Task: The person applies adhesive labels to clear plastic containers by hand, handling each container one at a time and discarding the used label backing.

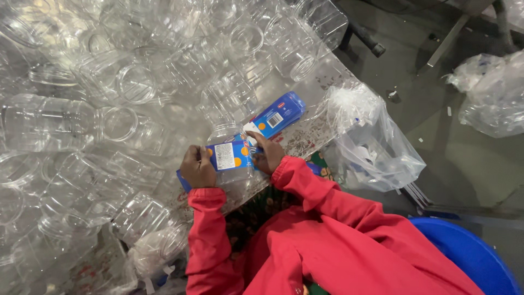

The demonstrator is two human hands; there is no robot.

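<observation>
My left hand (197, 167) and my right hand (267, 154) hold a clear plastic jar (232, 173) between them, lying on its side at the near table edge. A blue label (228, 155) with a white patch and orange dots wraps around the jar, and both hands press on it, one at each end. Beside my right hand lies a stack of blue labels (277, 114) on the table. Both my sleeves are red.
Several clear plastic jars (117, 82) lie heaped over the table to the left and far side. A clear plastic bag (371, 139) hangs off the table's right edge. More bags (494, 93) lie on the floor at right. A blue tub (469, 254) sits at bottom right.
</observation>
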